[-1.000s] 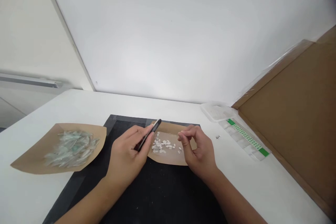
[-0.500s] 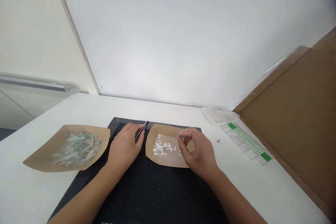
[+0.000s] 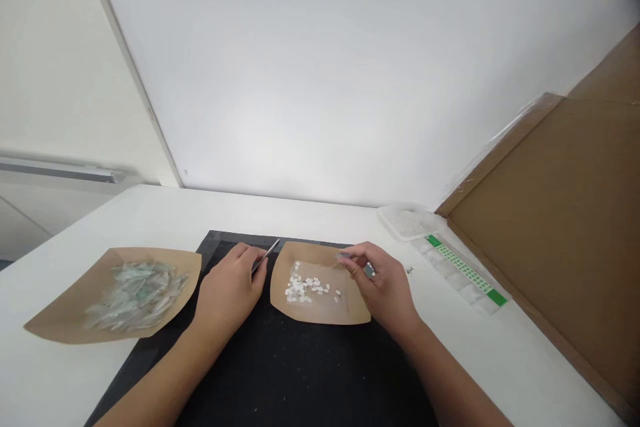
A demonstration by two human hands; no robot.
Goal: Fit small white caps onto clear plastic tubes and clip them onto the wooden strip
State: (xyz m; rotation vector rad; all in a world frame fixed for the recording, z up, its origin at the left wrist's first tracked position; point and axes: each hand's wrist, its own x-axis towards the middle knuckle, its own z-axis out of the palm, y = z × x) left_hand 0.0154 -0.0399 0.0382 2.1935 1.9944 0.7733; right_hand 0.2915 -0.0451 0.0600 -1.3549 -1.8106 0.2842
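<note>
A second ago the left hand [image 3: 229, 293] had the dark tool [image 3: 266, 257] raised over the right tray's [image 3: 357, 311] left side; now it holds it just left of that tray, pinched between thumb and fingers. The right hand [image 3: 384, 288] pinches a clear piece [image 3: 343, 256], now plainer to see, above the tray's white bits [image 3: 299, 289]. Work seems centred on that piece.

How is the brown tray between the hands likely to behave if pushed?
The brown tray is probably light for its size, as its walls look thin. It may flex when pushed, since those walls look like card. The small white pieces scattered in it could shift.
</note>
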